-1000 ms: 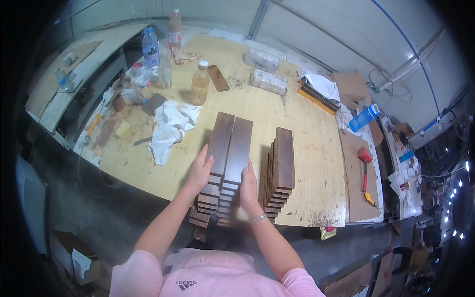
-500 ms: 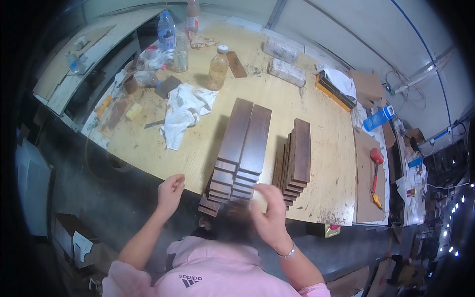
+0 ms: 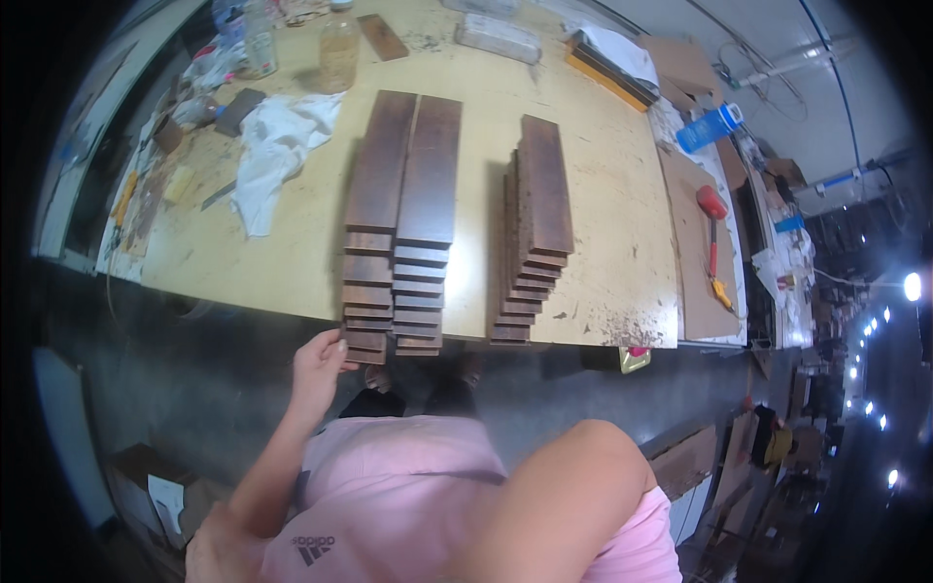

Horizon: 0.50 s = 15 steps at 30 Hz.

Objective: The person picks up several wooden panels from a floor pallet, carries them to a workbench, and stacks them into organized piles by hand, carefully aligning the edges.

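Two stacks of dark brown wooden planks lie side by side on the table, a left stack (image 3: 374, 170) and a middle stack (image 3: 429, 175). Their near ends are stepped and reach past the table's front edge. At the lowest near end of the left stack, my left hand (image 3: 319, 367) has its fingers closed on a plank's edge. My bent right arm (image 3: 573, 486) sweeps down across my body. A patch of skin beside my left elbow looks like my right hand (image 3: 216, 552), its fingers too unclear to read. Further right stands another stepped plank stack (image 3: 546, 185).
A white cloth (image 3: 272, 146), a capped bottle (image 3: 339, 49) and a loose brown piece (image 3: 382, 37) lie on the left and far table. Rightward are a wrapped block (image 3: 498, 37), an orange-edged box (image 3: 607, 73), a blue bottle (image 3: 709, 128) and a red-headed mallet (image 3: 712, 204).
My left hand has come to the left stack's near end. My right hand has left the stacks, its arm now folded across my body. The view has tilted nearer.
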{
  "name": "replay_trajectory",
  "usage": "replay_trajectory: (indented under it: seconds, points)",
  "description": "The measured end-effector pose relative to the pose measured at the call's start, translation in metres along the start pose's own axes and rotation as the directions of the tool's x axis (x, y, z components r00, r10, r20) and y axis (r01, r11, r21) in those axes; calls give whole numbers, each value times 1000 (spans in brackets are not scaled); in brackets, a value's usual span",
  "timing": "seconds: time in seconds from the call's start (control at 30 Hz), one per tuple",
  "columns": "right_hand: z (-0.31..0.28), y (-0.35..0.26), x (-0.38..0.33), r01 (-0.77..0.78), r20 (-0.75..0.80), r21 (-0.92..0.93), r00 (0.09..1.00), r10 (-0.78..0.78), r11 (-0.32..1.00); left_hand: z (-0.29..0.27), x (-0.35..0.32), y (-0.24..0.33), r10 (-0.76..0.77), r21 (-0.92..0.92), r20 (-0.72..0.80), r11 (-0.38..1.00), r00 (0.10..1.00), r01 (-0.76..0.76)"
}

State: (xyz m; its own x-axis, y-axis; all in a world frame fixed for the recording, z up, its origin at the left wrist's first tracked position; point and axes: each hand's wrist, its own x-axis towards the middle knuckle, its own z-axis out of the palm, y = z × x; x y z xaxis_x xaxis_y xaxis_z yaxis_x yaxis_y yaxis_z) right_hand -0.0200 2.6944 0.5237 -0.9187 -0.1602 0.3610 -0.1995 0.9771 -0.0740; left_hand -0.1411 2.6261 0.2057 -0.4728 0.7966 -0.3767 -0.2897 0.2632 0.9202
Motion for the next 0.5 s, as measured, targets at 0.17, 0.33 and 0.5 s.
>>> replay_trajectory:
  seconds: [0.17, 0.33, 0.5]
  points:
    - [5, 4, 3, 32, 31, 24, 999, -33, 999, -6, 3, -14, 1, 127, -30, 992, 1000, 3]
    - [4, 4, 0, 38, 28, 6, 999, -38, 999, -2, 6, -11, 302, 392, -126, 890, 945, -233]
    - [1, 1, -1, 58, 30, -16, 998, -57, 998, 21, 5, 17, 338, 526, -159, 824, 928, -210]
